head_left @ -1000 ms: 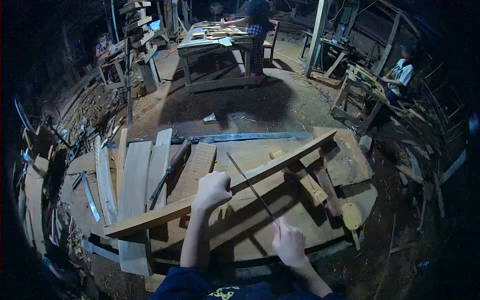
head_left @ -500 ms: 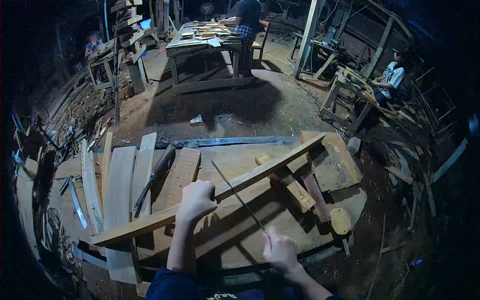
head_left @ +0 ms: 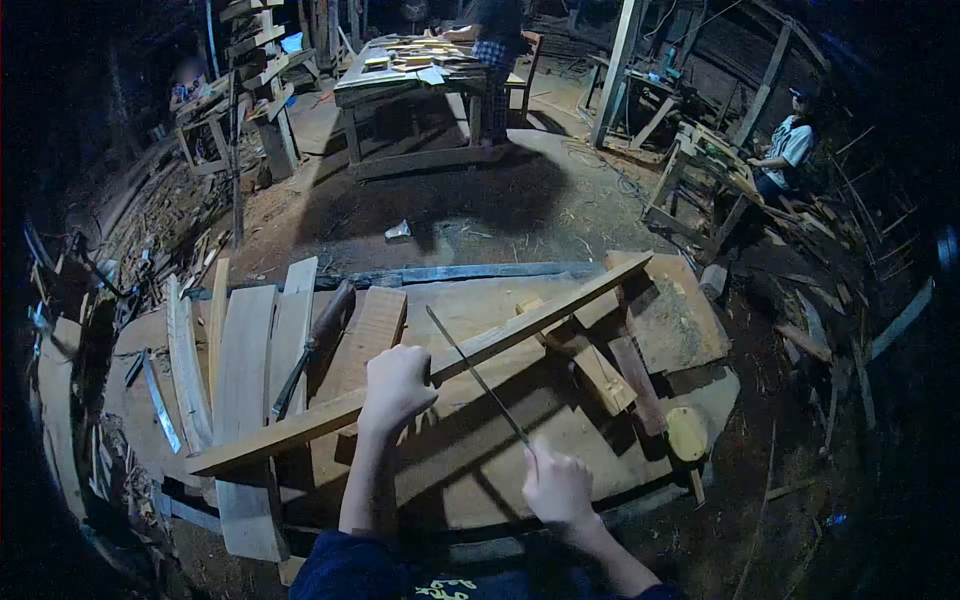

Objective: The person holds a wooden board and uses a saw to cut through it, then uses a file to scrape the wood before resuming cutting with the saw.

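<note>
Under both my hands lies the broad, pale wooden workbench. My left hand clamps the long, slanted wooden slat; my right hand grips the thin metal file crossing it.

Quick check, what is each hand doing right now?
Left hand: closed around the long pale wooden strip lying on the workbench.
Right hand: closed on the handle end of the thin dark metal file.
</note>
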### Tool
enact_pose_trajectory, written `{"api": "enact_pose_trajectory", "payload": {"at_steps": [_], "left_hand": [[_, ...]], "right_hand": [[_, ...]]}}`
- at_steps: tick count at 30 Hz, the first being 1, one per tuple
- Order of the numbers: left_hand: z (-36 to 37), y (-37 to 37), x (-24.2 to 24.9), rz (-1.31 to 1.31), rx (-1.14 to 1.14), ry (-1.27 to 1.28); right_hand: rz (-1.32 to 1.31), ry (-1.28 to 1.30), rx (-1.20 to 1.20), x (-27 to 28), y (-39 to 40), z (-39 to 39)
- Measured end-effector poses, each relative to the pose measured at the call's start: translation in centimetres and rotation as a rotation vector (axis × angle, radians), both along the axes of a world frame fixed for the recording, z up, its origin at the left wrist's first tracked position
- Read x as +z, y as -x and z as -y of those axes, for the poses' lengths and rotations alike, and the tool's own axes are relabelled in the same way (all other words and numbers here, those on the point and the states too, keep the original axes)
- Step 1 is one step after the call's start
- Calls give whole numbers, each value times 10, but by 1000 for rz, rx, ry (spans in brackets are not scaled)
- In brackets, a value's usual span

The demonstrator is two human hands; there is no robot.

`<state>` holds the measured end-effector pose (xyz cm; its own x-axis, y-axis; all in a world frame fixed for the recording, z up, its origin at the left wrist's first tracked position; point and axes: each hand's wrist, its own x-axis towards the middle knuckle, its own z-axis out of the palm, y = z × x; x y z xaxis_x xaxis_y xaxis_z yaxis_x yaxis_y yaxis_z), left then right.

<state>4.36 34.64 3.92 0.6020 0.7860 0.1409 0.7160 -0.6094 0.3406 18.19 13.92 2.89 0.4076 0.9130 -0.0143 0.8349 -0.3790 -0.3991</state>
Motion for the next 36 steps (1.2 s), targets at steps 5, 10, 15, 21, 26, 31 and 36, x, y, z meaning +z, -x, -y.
{"api": "enact_pose_trajectory", "payload": {"at_steps": [5,10,15,21,26,31,36], "left_hand": [[-2,1,2,19,-3,19],[-2,1,-1,9,10,49],[-3,2,1,-12,-26,33],[-4,1,-2,29,-9,17],[1,1,3,70,12,-20],[-4,4,-3,73,-33,-5],[-3,3,-1,48,-31,27]], "right_hand": [[20,-54,15,11,5,-26],[44,-43,-4,-3,4,11],[53,-90,11,3,7,-25],[1,-59,-22,-7,4,2],[29,-118,-32,-4,3,-17],[58,-114,18,-6,3,-17],[34,-103,-21,-12,1,-1]]}}
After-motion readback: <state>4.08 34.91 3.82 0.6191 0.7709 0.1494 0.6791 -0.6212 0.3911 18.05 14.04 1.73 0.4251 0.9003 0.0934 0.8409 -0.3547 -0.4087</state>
